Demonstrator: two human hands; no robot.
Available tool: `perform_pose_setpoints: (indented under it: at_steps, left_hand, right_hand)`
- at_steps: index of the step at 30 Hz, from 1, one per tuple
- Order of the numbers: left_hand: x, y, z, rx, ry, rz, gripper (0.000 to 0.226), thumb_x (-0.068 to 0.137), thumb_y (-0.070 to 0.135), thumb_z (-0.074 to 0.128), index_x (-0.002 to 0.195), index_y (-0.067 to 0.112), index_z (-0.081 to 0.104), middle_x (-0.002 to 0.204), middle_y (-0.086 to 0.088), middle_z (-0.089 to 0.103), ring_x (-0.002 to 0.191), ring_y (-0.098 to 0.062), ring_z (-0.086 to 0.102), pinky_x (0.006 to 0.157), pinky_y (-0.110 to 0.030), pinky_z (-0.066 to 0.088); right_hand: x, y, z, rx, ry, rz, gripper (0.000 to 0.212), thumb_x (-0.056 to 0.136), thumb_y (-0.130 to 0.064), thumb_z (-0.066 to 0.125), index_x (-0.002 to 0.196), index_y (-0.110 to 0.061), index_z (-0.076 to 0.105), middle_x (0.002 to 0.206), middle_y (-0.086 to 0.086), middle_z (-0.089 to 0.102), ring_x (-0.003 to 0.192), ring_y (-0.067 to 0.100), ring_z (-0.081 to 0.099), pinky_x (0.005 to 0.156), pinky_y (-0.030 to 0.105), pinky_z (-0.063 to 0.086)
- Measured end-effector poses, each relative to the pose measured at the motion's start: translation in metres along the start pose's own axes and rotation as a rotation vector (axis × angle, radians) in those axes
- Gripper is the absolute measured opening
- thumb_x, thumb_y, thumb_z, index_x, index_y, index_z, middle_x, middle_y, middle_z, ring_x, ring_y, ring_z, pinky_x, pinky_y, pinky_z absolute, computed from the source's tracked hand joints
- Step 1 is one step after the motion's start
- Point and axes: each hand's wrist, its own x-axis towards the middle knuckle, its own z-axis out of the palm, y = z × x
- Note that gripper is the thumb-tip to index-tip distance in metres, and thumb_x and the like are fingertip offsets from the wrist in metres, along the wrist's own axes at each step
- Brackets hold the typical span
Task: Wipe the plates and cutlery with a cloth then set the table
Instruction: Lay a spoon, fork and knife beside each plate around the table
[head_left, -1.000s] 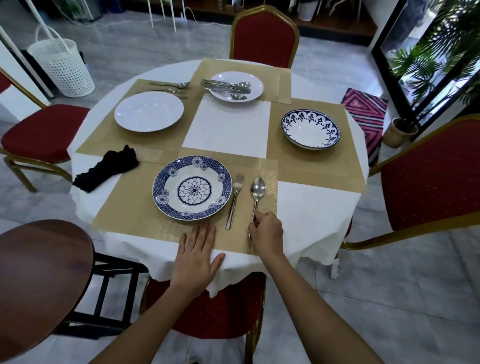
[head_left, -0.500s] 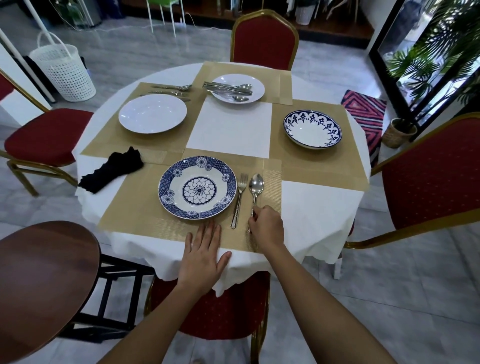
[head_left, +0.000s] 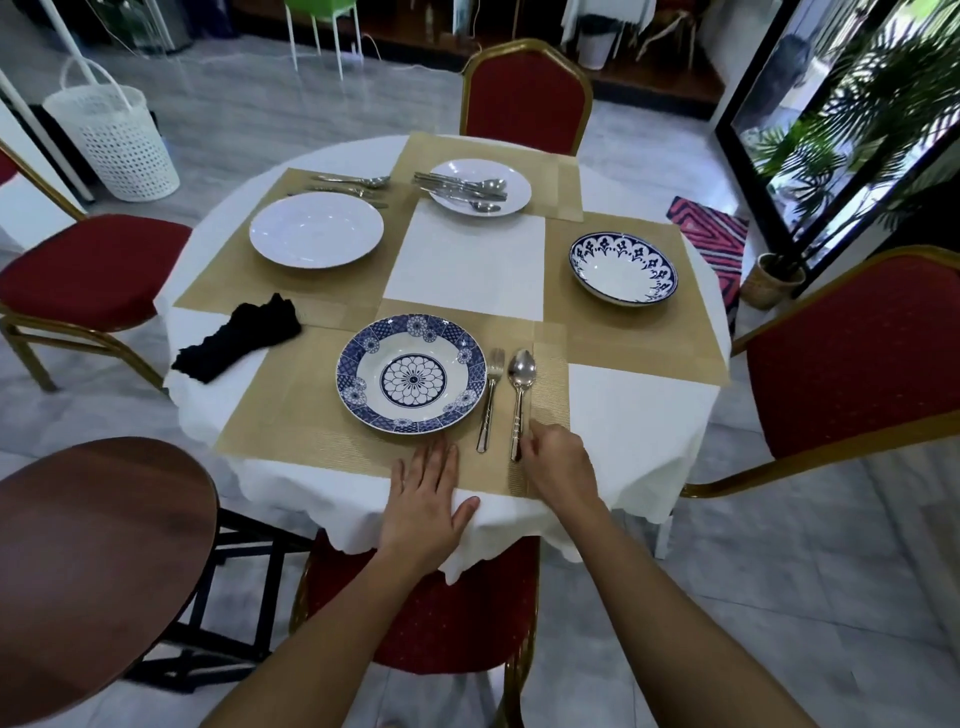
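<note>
Head view: at the table's (head_left: 628, 415) near edge the left hand (head_left: 426, 499) lies flat, fingers straight and close together, thumb spread. Just right of it the right hand (head_left: 558, 457) curls its fingers at the near end of the spoon (head_left: 520, 384), seemingly pinching the handle, though the contact is partly hidden. The spoon lies on the near placemat (head_left: 291, 415), with the fork (head_left: 491, 395) just left of it and the blue patterned plate (head_left: 413, 374) beside that. A black cloth (head_left: 239, 338) lies toward the left edge. Beyond it sits a white plate (head_left: 316, 229) with loose cutlery (head_left: 353, 184) behind it. A blue-rimmed bowl (head_left: 623, 267) sits near the right edge. At the far edge a small white plate (head_left: 514, 195) carries piled cutlery (head_left: 462, 186).
</note>
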Motion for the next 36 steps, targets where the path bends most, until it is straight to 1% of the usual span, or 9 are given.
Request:
perform_pose_setpoints:
  at_steps: [3, 5, 8, 11, 14, 24, 28, 32, 36]
  left_hand:
    - [-0.006, -0.008, -0.022, -0.047, -0.110, 0.079, 0.121, 0.055, 0.075, -0.040, 0.152, 0.011, -0.006, 0.161, -0.007, -0.007, 0.148, -0.021, -0.007, 0.118, -0.036, -0.004]
    - [-0.015, -0.016, -0.040, -0.048, -0.120, 0.128, 0.127, 0.049, 0.076, -0.041, 0.152, 0.010, -0.005, 0.161, -0.007, -0.005, 0.148, -0.019, -0.006, 0.118, -0.033, -0.003]
    - [-0.035, -0.038, -0.070, 0.059, -0.086, 0.189, 0.129, 0.049, 0.070, -0.044, 0.153, 0.009, 0.001, 0.161, -0.008, 0.001, 0.148, -0.020, -0.001, 0.118, -0.034, 0.000]
    - [-0.056, -0.058, -0.109, 0.117, -0.006, 0.110, 0.101, 0.075, 0.067, -0.025, 0.153, 0.009, 0.003, 0.161, -0.009, 0.003, 0.148, -0.021, 0.002, 0.119, -0.038, 0.001]
    - [-0.077, -0.079, -0.154, 0.178, 0.030, 0.009, 0.065, 0.101, 0.047, 0.008, 0.152, 0.008, 0.000, 0.161, -0.009, 0.000, 0.148, -0.020, 0.000, 0.118, -0.039, -0.001]
    - [-0.133, -0.179, -0.273, 0.218, 0.185, -0.120, 0.060, 0.103, 0.041, 0.017, 0.152, 0.007, 0.009, 0.160, -0.008, 0.010, 0.147, -0.021, 0.007, 0.118, -0.042, 0.004]
    - [-0.155, -0.234, -0.303, 0.264, 0.173, -0.058, 0.061, 0.103, 0.042, 0.017, 0.152, 0.007, 0.009, 0.160, -0.009, 0.009, 0.148, -0.023, 0.006, 0.118, -0.045, 0.006]
    - [-0.167, -0.291, -0.329, 0.282, 0.169, 0.007, 0.061, 0.103, 0.043, 0.016, 0.152, 0.008, 0.009, 0.160, -0.009, 0.007, 0.148, -0.023, 0.004, 0.118, -0.046, 0.006]
    - [-0.172, -0.342, -0.334, 0.274, 0.181, 0.068, 0.061, 0.103, 0.043, 0.016, 0.152, 0.008, 0.009, 0.161, -0.009, 0.007, 0.148, -0.023, 0.004, 0.118, -0.047, 0.006]
  right_hand:
    - [-0.020, -0.004, -0.004, -0.150, -0.018, -0.062, 0.031, 0.099, -0.026, 0.038, 0.118, -0.010, 0.056, 0.126, 0.008, 0.055, 0.115, 0.027, 0.050, 0.087, 0.036, 0.044]
    - [-0.030, -0.015, -0.010, -0.285, -0.023, -0.100, 0.042, 0.100, -0.028, 0.034, 0.135, -0.010, 0.046, 0.147, 0.005, 0.039, 0.136, 0.025, 0.032, 0.105, 0.041, 0.033]
    - [-0.044, -0.047, -0.027, -0.370, -0.080, -0.141, 0.053, 0.102, -0.033, 0.030, 0.149, -0.011, 0.026, 0.159, 0.002, 0.019, 0.146, 0.023, 0.012, 0.114, 0.046, 0.020]
    - [-0.047, -0.088, -0.044, -0.382, -0.071, -0.217, 0.055, 0.102, -0.035, 0.027, 0.152, -0.011, 0.019, 0.161, 0.004, 0.010, 0.148, 0.025, 0.003, 0.117, 0.048, 0.014]
    - [-0.054, -0.137, -0.055, -0.426, 0.001, -0.306, 0.055, 0.101, -0.037, 0.028, 0.150, -0.010, 0.025, 0.159, 0.005, 0.018, 0.146, 0.027, 0.012, 0.117, 0.047, 0.014]
    - [-0.102, -0.289, -0.077, -0.332, 0.106, -0.389, 0.054, 0.101, -0.033, 0.029, 0.149, -0.008, 0.025, 0.160, 0.004, 0.015, 0.147, 0.023, 0.007, 0.114, 0.049, 0.017]
    - [-0.118, -0.352, -0.066, -0.377, 0.129, -0.355, 0.053, 0.101, -0.034, 0.028, 0.147, -0.008, 0.026, 0.158, 0.005, 0.020, 0.146, 0.026, 0.011, 0.111, 0.048, 0.022]
    - [-0.129, -0.411, -0.047, -0.390, 0.118, -0.277, 0.055, 0.101, -0.035, 0.024, 0.150, -0.010, 0.021, 0.160, 0.002, 0.016, 0.147, 0.023, 0.007, 0.115, 0.053, 0.015]
    - [-0.139, -0.456, -0.014, -0.420, 0.131, -0.248, 0.054, 0.101, -0.035, 0.024, 0.148, -0.009, 0.024, 0.158, 0.004, 0.019, 0.146, 0.025, 0.010, 0.115, 0.051, 0.017]
